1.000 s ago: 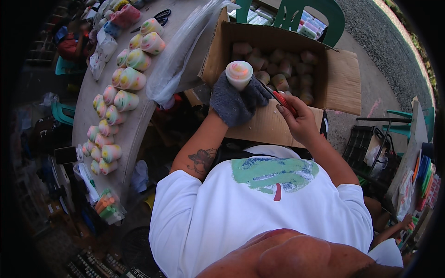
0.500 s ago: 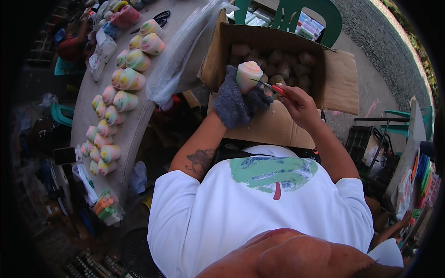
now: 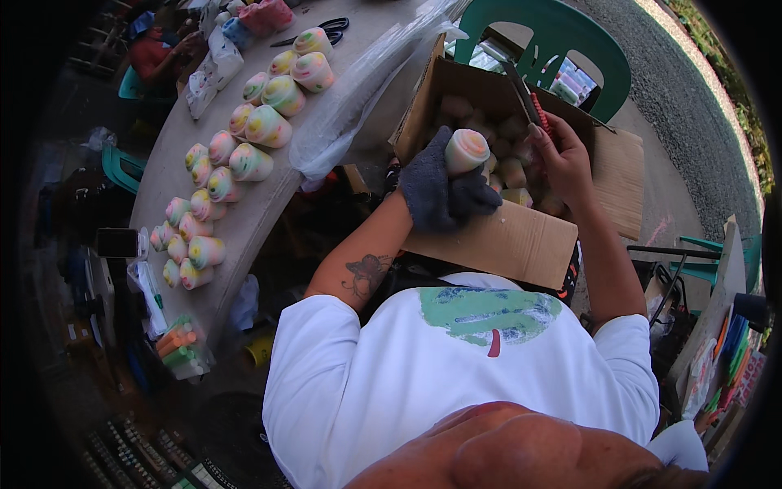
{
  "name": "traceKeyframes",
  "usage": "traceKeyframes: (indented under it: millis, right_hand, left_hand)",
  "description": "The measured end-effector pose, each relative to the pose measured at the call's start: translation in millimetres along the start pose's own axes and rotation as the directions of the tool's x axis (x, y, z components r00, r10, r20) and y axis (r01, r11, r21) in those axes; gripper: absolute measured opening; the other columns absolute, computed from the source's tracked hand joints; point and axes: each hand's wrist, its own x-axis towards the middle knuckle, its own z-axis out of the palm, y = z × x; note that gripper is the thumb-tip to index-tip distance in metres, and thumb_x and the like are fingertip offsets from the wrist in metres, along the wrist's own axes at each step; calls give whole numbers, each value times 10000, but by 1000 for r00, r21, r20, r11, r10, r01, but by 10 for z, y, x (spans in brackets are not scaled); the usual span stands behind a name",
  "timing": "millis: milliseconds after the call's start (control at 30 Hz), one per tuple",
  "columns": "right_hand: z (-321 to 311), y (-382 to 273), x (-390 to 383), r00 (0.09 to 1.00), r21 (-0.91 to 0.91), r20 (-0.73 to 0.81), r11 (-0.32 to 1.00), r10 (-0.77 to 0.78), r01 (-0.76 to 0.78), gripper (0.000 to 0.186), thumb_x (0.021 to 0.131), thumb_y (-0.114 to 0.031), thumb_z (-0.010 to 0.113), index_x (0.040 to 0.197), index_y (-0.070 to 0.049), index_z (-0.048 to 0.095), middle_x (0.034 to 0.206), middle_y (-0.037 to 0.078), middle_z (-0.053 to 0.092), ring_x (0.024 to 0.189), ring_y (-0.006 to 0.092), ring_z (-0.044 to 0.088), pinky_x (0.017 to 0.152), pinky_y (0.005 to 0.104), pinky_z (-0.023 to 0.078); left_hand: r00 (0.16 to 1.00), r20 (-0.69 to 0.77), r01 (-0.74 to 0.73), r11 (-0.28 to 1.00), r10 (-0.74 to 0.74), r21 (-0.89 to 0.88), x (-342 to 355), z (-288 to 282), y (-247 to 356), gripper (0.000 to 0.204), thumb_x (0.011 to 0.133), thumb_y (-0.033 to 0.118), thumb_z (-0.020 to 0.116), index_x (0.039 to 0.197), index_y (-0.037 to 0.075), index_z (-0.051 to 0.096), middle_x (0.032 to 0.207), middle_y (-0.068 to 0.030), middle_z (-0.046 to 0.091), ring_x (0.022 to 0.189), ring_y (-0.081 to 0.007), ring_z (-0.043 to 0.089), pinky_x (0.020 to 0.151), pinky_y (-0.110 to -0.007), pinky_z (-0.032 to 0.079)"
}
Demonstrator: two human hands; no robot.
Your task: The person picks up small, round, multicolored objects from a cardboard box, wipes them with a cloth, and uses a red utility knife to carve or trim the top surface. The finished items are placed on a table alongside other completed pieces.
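A pale, waxy candle [image 3: 467,151] with a pink and orange swirled top is held by my left hand [image 3: 436,189], which wears a grey knitted glove. The hand is over the near side of an open cardboard box [image 3: 521,244], and the candle's top is tilted up. My right hand [image 3: 560,159], bare, is closed round a red-handled knife [image 3: 521,91] whose dark blade points up and away, clear of the candle. Inside the box, several similar pale cylinders [image 3: 511,173] lie in shadow.
To the left, a curved grey table [image 3: 269,200] carries several pastel candles [image 3: 267,126] and black-handled scissors [image 3: 326,31]. Clear plastic sheeting [image 3: 342,134] drapes over its edge. A green plastic chair [image 3: 611,57] stands behind the box. Another person [image 3: 155,53] sits at the far left.
The knife has left the candle's side and swung upward as my right hand rose to the right. My left hand has tipped the candle, so its top shows more. The whole view has shifted.
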Motion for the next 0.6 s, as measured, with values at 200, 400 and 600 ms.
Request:
traceKeyframes:
  millis: [200,400,600]
  right_hand:
    - [468,-503,1134,969,123,247,992,-5,-27,281,972,-294,606,1135,-65,606,804,-8,630,580,46,531,440,213,403]
    - [1377,-746,2116,861,-627,371,591,-347,508,334,910,-185,603,1211,-41,618,866,166,695,727,300,670,679,398,534]
    - [1805,-421,2254,861,-750,302,456,-408,479,400,959,-327,573,1305,-128,571,1156,133,629,1079,325,610,888,406,504]
  left_hand:
    - [962,272,-6,992,-28,123,92,-239,94,428,950,518,481,1038,114,592,978,-46,654,886,-219,623,863,-355,512]
    - [949,301,-212,891,91,401,132,-186,88,323,889,430,536,985,125,581,924,-52,626,867,-236,606,875,-362,493]
    - [685,658,-560,-350,314,751,8,-228,113,232,827,342,591,933,136,571,870,-59,598,848,-252,589,886,-370,474]
